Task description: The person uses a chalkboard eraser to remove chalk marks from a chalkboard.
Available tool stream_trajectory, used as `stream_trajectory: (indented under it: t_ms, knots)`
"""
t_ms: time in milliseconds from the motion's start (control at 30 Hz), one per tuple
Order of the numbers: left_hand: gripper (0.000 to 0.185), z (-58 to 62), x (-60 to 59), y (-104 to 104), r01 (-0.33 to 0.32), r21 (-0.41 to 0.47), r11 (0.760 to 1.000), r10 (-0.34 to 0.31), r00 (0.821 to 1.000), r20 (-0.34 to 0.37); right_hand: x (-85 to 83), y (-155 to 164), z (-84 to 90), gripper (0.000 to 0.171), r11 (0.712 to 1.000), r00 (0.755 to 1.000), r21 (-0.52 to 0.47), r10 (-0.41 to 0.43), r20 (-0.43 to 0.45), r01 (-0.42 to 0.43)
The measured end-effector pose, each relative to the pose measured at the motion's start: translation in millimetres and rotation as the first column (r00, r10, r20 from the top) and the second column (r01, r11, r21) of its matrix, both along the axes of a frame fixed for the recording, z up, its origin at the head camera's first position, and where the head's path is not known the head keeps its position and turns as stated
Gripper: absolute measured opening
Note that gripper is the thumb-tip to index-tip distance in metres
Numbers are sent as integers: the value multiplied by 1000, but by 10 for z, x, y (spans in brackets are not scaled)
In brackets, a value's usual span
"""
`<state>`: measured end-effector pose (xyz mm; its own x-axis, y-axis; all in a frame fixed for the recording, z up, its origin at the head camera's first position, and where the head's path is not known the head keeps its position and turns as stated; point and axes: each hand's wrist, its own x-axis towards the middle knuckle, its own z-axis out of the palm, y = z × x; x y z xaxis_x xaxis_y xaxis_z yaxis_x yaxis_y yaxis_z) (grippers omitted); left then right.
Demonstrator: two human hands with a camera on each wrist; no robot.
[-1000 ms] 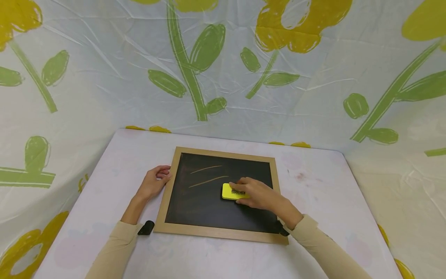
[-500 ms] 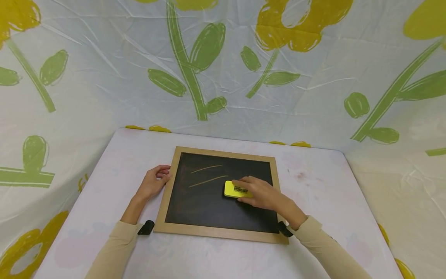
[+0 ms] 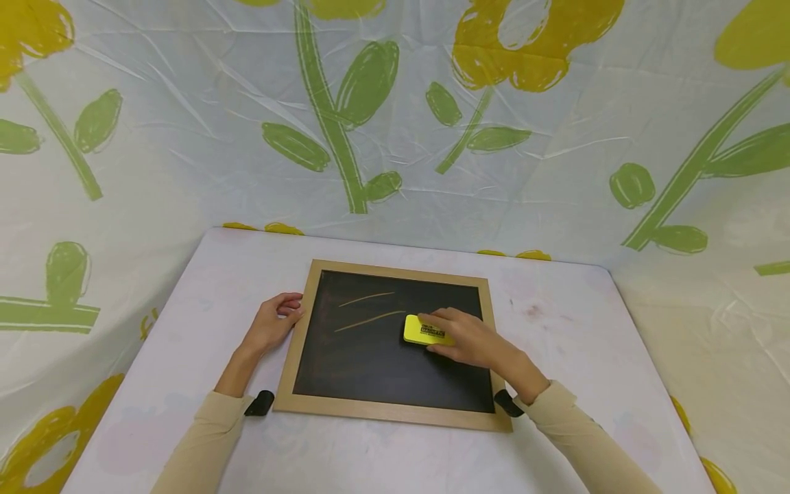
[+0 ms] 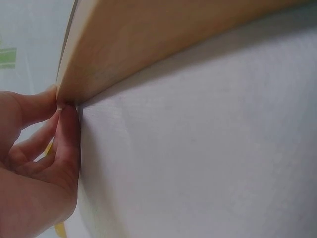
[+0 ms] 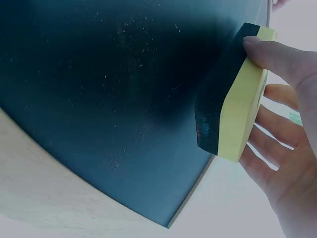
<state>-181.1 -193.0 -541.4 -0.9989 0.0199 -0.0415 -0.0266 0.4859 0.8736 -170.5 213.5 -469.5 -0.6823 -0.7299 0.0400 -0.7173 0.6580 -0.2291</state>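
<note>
A small blackboard [image 3: 370, 367] in a wooden frame lies on the table, with two thin yellowish lines [image 3: 370, 320] on its upper left part. My right hand [image 3: 469, 337] grips a yellow eraser [image 3: 426, 331] with a black underside, thumb on one side and fingers on the other. In the right wrist view the eraser's dark felt [image 5: 220, 94] faces the board, which carries pale specks of dust. At the frame's left edge, my left hand [image 3: 274, 324] pinches the wood between thumb and curled fingers; the left wrist view shows the thumb against the frame [image 4: 119, 44].
The white table [image 3: 241, 267] extends around the board on all sides. A flower-printed cloth [image 3: 395, 151] hangs behind it and at both sides. Black wrist devices [image 3: 259, 403] sit near both cuffs.
My right hand has moved the eraser a little to the right and away from me across the board. The left hand and the two lines look the same.
</note>
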Motion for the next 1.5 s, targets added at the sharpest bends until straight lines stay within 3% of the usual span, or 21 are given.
stream_trajectory:
  t_ms: [567, 1033, 1500]
  knots:
    - [38, -4, -15, -12, -7, 16, 1000, 7, 1000, 20, -155, 63, 1, 62, 999, 999, -11, -39, -26, 38]
    - [37, -34, -20, -17, -19, 18, 1000, 18, 1000, 7, -232, 25, -15, 61, 996, 997, 30, -82, 13, 82]
    - [37, 14, -12, -15, -15, 31, 999, 15, 1000, 16, -264, -58, 38, 61, 991, 992, 86, -111, 59, 106]
